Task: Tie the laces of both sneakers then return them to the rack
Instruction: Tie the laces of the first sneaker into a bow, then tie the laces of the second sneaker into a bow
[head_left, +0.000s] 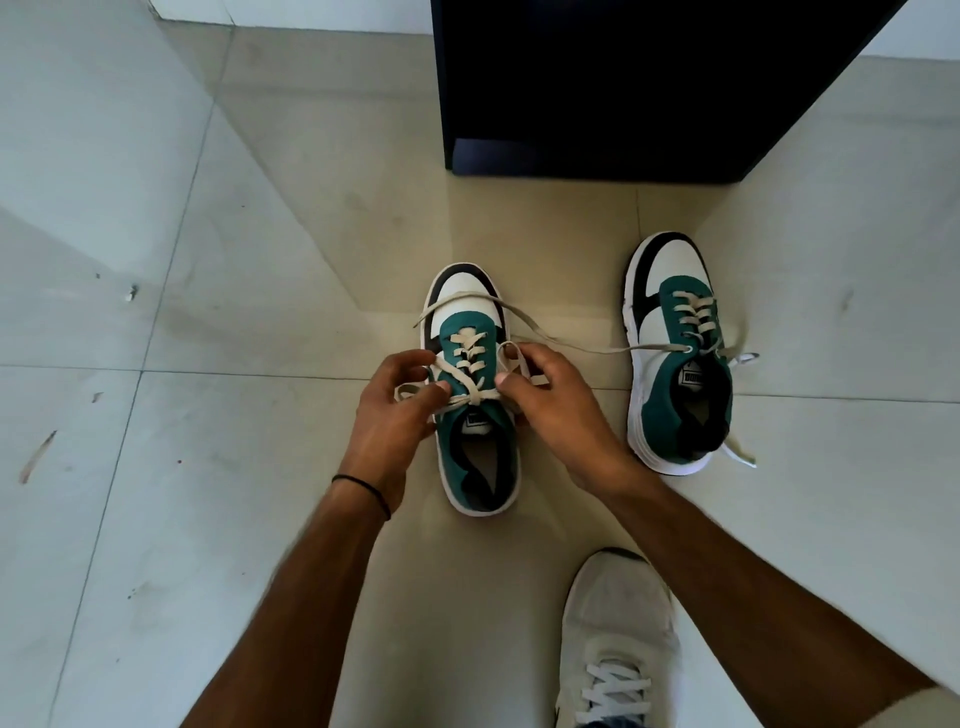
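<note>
Two green, white and black sneakers stand on the tiled floor, toes pointing away from me. The left sneaker (475, 441) is between my hands. My left hand (392, 410) pinches one loop of its cream lace (470, 397) and my right hand (553, 400) pinches the other loop, with a knot crossing between them over the tongue. The free lace ends trail over the toe and off to the right. The right sneaker (675, 364) stands apart at the right, its laces loose and lying on the floor.
A dark cabinet or rack side (597, 88) rises just beyond the sneakers. My own foot in a white shoe (618, 639) is planted at the lower right. Pale floor tiles (156, 260) spread to the left, marked with a few scuffs.
</note>
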